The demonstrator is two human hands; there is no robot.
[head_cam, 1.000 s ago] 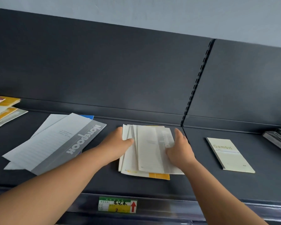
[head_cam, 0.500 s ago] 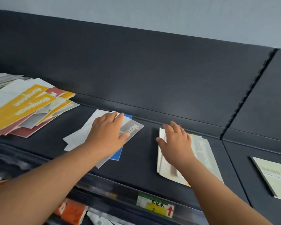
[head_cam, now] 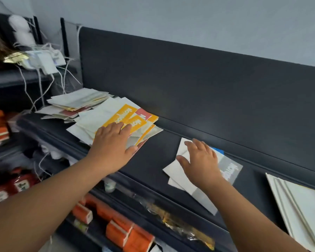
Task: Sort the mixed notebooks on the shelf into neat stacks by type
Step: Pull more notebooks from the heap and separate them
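1. We lay our left hand (head_cam: 113,142) flat on the near corner of the mixed pile (head_cam: 116,115), fingers straight and close together, thumb out to the side. We judge this steadies the loose covers, which lie fanned and askew.
2. Our right hand (head_cam: 201,160) is over the grey-banded notebooks (head_cam: 230,169), fingers spread and slightly bent, gripping nothing. We cannot tell whether the tips touch the paper. The hand seems set to square this small group, which lies crooked with a blue cover (head_cam: 219,151) peeking from beneath.
3. The shelf (head_cam: 158,160) carries everything. The mixed pile of yellow-banded, red and pale covers is at the left, with a second ragged pile (head_cam: 76,100) behind it. The grey-banded group is in the middle, and a squarer white stack (head_cam: 298,206) sits well apart at the right edge.
4. The tier below holds orange packets (head_cam: 129,233), no part of the sorting.
5. We judge the sorting partly done: the left piles remain mixed.
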